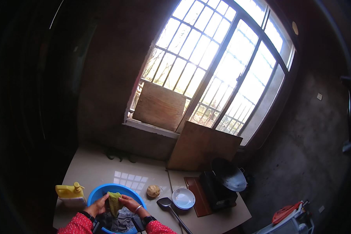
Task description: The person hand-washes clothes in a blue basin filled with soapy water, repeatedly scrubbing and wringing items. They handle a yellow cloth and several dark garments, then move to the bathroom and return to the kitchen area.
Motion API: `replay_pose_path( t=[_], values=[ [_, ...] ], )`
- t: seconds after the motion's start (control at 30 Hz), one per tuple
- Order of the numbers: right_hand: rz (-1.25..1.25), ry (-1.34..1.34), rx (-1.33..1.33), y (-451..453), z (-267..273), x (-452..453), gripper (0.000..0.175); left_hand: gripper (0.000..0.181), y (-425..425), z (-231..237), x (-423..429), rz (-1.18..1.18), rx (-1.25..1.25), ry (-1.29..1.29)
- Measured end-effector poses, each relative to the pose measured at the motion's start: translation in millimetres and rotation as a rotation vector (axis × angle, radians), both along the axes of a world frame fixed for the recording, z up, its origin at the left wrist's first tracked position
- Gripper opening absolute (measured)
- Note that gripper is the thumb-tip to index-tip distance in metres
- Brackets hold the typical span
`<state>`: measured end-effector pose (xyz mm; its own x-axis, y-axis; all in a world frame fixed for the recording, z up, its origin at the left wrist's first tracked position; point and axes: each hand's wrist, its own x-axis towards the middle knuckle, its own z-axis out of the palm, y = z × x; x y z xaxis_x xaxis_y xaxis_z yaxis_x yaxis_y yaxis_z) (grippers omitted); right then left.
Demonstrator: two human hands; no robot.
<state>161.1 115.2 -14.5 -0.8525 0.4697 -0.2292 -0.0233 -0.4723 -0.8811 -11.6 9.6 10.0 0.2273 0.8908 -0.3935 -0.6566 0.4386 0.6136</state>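
A yellow-green cloth (pixel 114 203) is stretched between my two hands over a blue plastic basin (pixel 93 191). My left hand (pixel 99 205) pinches its left edge, and my right hand (pixel 130 203) holds its upper right side. Below the cloth, grey fabric (pixel 123 220) lies in the basin, with what looks like water around it. A yellow pump bottle (pixel 70 191) stands just left of the basin. To the basin's right are a round tan item (pixel 153 191), a spatula with a dark blade (pixel 164 202) and a white bowl (pixel 183 199).
Farther right, a wok (pixel 234 180) rests tilted on a black stove (pixel 218 191), beside a brown board (pixel 197 199). A wooden board (pixel 204 146) leans at the window behind the counter (pixel 90 163). Dark green items (pixel 120 156) lie along the wall.
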Motion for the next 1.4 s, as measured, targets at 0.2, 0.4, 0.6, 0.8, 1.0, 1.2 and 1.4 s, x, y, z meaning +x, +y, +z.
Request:
replay_pose_path(
  t=[0.2,0.4,0.6,0.8,1.0,1.2,1.4],
  values=[
    [0.021,-0.209,0.118,3.1,12.8,10.6,0.043,0.032,-1.5,-4.1,-0.4,0.24,0.22,0.295],
    [-0.003,-0.505,0.337,-11.3,31.4,1.2,0.069,0.031,-5.6,15.8,5.1,0.042,0.132,0.604],
    [-0.207,-0.498,0.682,-12.8,2.5,-11.9,0.065,0.032,-2.8,3.5,10.8,0.115,0.181,0.42],
    [-0.225,-0.648,0.888,8.0,-31.0,-4.0,0.043,0.028,5.9,-28.2,0.4,0.339,0.114,0.606],
    [-0.359,-0.642,0.553,27.0,-47.8,20.1,0.033,0.022,7.9,-42.6,-13.5,0.471,-0.037,0.625],
    [-0.915,-0.439,0.51,29.8,-55.5,17.1,0.034,0.032,13.1,-50.0,-10.4,0.526,-0.062,0.768],
    [-0.6,-0.648,0.34,23.3,-23.1,37.5,0.063,0.049,23.0,-49.9,-30.6,0.579,-0.065,0.809]
  ],
)
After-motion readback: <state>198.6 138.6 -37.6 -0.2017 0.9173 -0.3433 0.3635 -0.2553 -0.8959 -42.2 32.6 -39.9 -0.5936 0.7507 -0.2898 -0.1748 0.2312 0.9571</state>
